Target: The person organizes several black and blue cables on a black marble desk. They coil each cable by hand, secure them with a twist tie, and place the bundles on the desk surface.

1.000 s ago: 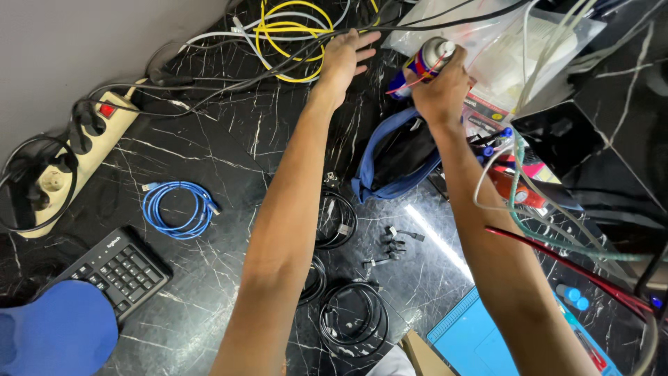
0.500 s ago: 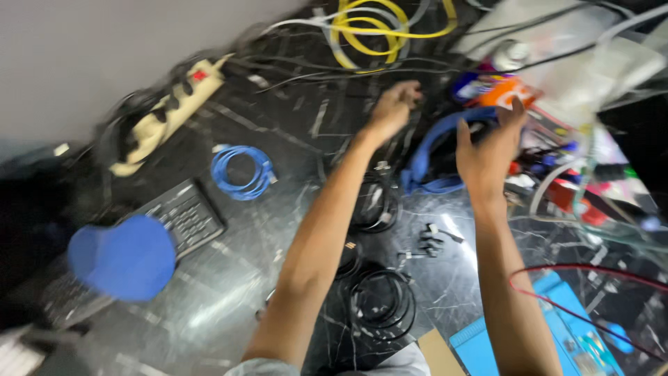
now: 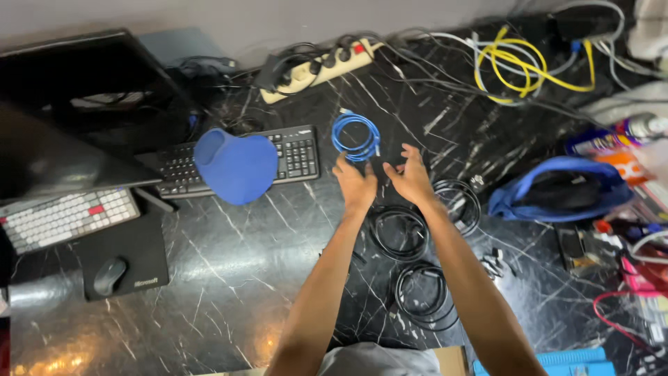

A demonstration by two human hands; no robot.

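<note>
both hands empty, fingers loosely spread: left hand [image 3: 355, 182], right hand [image 3: 410, 177]. just beyond the fingertips lies a small blue cable coil [image 3: 355, 136], glossy, neatly looped, on the black white-veined marble tabletop [image 3: 229, 271]. black cable coils [image 3: 400, 233] near the wrists blend into the dark stone.

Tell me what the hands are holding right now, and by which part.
Nothing. The left hand and right hand are open and empty above the black table, nearest the coiled blue cable.
</note>
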